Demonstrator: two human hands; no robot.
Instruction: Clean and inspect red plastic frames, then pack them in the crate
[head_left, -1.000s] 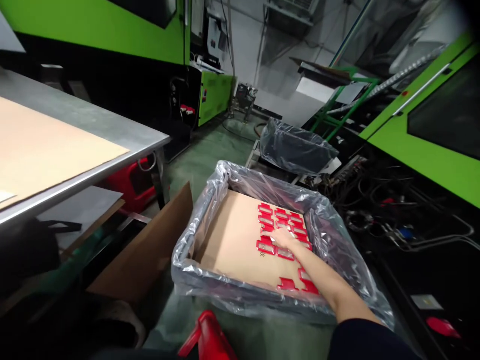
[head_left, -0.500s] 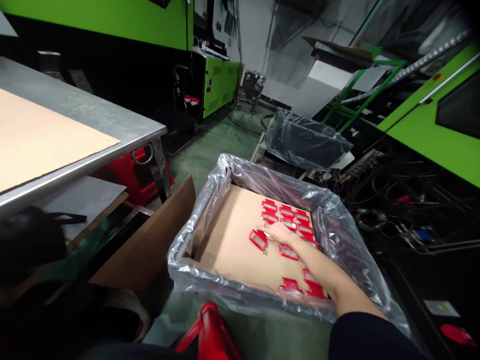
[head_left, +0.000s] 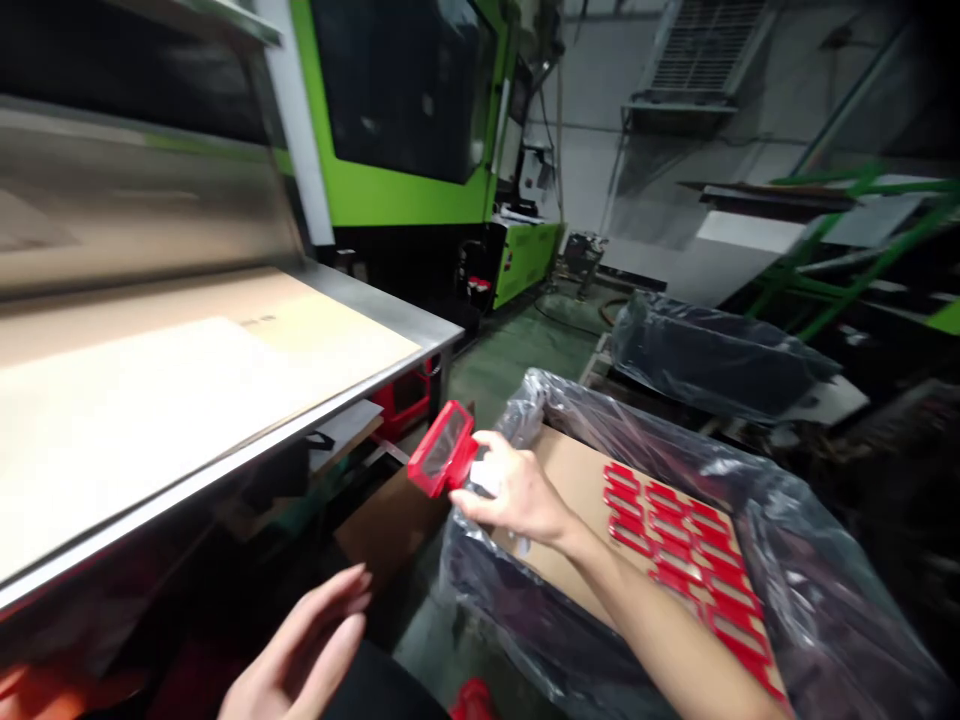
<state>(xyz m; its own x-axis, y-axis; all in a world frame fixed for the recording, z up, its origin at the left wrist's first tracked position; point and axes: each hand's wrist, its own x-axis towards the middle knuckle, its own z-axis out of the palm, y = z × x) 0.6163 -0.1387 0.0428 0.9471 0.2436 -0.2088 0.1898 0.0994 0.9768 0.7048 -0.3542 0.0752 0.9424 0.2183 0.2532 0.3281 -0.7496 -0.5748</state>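
Right hand (head_left: pixel 517 490) now raised, red part (head_left: pixel 444 462) pinched

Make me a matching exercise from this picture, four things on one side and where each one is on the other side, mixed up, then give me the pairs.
1. red frame part
2. rows of red parts
3. cardboard sheet
4. left hand

A. lying on the metal table
B. held in the right hand
C. open, holding nothing, low in the view
D. laid on cardboard inside the bag-lined box

Pairs: 1-B, 2-D, 3-A, 4-C
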